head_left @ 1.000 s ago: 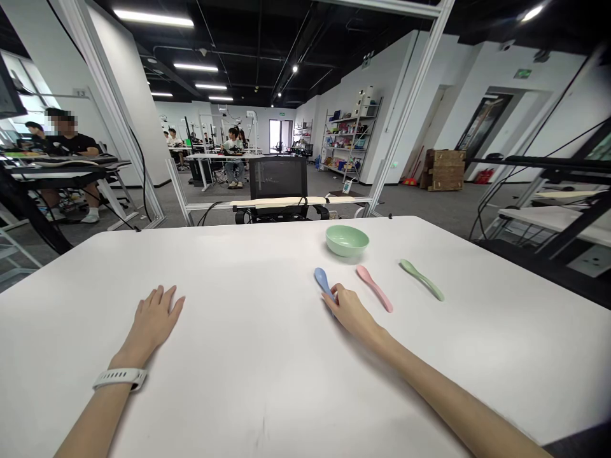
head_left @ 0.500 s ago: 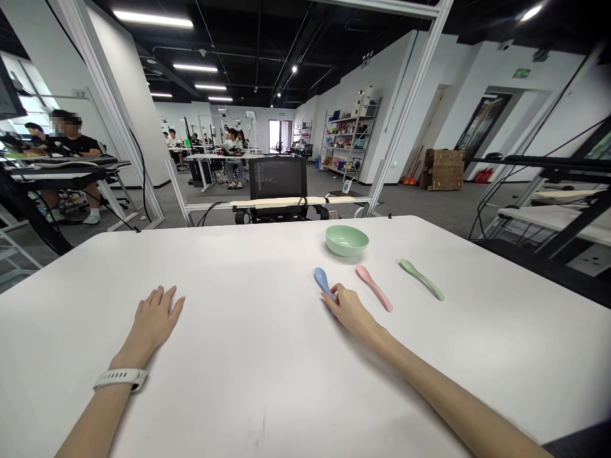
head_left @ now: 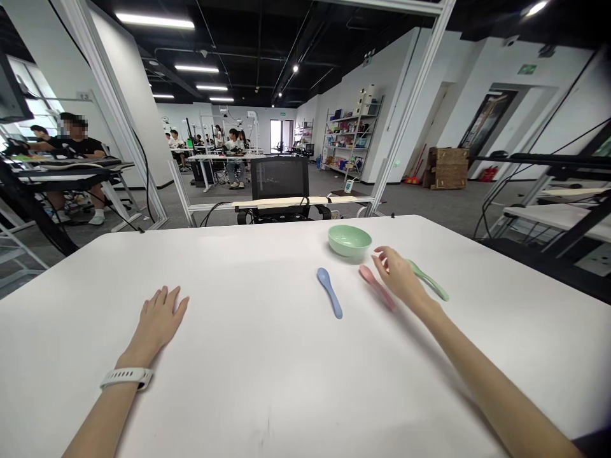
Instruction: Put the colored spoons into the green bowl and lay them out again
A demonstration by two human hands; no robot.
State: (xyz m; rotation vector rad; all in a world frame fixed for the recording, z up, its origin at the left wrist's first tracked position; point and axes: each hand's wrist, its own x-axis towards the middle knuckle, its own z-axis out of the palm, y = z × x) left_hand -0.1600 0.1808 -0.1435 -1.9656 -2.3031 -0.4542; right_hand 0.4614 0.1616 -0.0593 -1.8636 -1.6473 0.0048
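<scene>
The right hand (head_left: 401, 278) partly hides the head of the green spoon (head_left: 433, 284). Its fingers (head_left: 386, 252) are loosely curled, half open, gripping nothing — whether they touch the pink spoon (head_left: 377, 287) just beside, I cannot tell. The left hand (head_left: 160, 321) lies flat, lightly spread, on the smooth white counter (head_left: 238, 337). A slim blue spoon (head_left: 330, 292) rests near the round, glossy green bowl (head_left: 349, 250).
</scene>
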